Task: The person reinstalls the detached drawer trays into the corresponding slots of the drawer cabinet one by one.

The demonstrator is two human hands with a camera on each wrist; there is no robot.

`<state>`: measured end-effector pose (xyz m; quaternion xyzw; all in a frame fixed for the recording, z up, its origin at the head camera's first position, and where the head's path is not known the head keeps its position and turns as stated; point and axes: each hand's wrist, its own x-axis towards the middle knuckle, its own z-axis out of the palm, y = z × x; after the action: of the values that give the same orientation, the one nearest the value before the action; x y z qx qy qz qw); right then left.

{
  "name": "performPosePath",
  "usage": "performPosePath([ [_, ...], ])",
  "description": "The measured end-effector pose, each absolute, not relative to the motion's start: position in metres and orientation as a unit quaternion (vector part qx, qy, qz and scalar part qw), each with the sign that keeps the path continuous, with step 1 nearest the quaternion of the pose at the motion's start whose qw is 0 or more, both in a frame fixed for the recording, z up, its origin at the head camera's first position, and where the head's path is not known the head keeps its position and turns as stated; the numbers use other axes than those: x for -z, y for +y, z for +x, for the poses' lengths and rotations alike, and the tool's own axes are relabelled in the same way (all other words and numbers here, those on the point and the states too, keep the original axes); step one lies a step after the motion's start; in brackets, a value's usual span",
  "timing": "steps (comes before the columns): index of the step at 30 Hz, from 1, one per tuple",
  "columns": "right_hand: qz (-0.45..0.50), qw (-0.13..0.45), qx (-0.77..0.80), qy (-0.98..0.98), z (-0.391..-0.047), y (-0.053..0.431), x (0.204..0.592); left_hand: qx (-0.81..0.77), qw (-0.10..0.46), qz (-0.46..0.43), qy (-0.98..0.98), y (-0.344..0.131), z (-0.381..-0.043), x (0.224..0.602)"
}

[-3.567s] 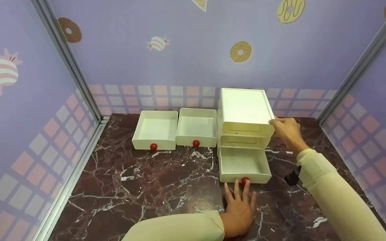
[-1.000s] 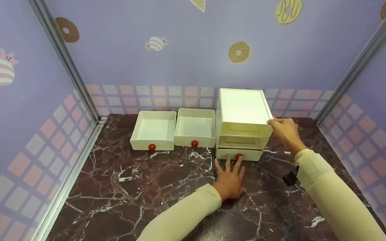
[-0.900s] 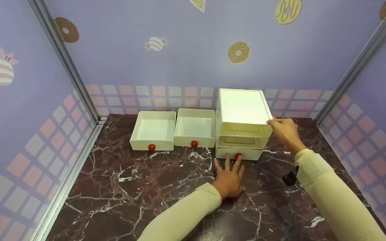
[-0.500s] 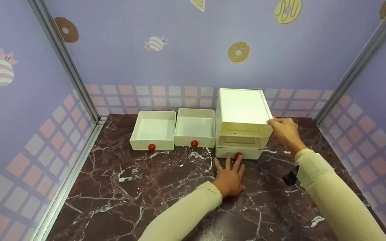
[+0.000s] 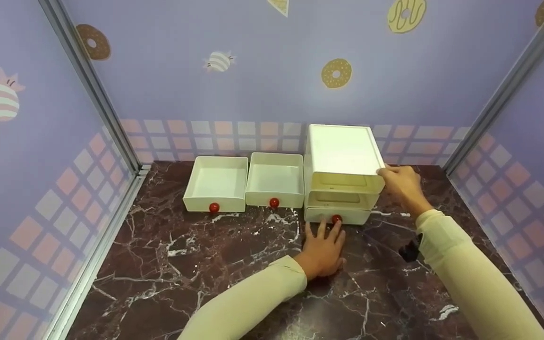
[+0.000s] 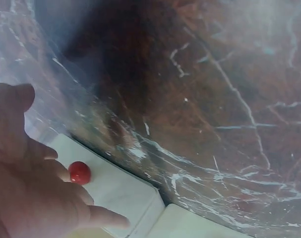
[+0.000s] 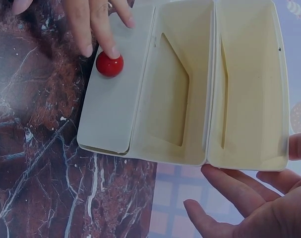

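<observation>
A white plastic drawer cabinet (image 5: 345,148) stands at the back right with its top two slots empty. Its bottom drawer (image 5: 317,216), which has a red knob (image 7: 109,65), sits pushed in at the lowest slot. My left hand (image 5: 323,252) is spread with straight fingers, the fingertips right at the drawer front and the knob. With my right hand (image 5: 402,184) I hold the cabinet's upper right front corner; in the right wrist view its fingers (image 7: 234,191) lie along the cabinet's side.
Two loose white drawers with red knobs, a left one (image 5: 220,177) and a middle one (image 5: 276,174), rest on the dark marbled tabletop (image 5: 158,283) left of the cabinet. Purple patterned walls (image 5: 272,89) stand behind and at both sides. Something small and black (image 5: 410,250) is by the right wrist.
The bottom drawer, pulled far out at first, has slid back into the cabinet, the left hand moving forward with it. In the last second little has moved; the right hand keeps its hold.
</observation>
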<state>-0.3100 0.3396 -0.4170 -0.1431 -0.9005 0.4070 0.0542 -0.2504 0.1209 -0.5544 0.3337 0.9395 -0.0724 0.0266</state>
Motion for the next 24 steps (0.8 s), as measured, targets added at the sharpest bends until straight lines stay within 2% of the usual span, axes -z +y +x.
performPosePath([
  [11, -0.134, 0.059, -0.404, -0.903, -0.309, 0.342, 0.417, 0.062, -0.215, 0.398, 0.89, 0.084, -0.266, 0.548],
  [17, -0.134, 0.063, -0.4, -0.904, -0.31, 0.343, 0.418, 0.082, -0.27, 0.388, 0.877, 0.05, -0.293, 0.549],
  [21, -0.134, 0.065, -0.403, -0.903, -0.311, 0.342, 0.419, 0.073, -0.315, 0.351, 0.879, 0.033, -0.313, 0.546],
  [24, -0.133, 0.066, -0.399, -0.905, -0.311, 0.341, 0.42, 0.068, -0.327, 0.311, 0.89, 0.025, -0.326, 0.544],
])
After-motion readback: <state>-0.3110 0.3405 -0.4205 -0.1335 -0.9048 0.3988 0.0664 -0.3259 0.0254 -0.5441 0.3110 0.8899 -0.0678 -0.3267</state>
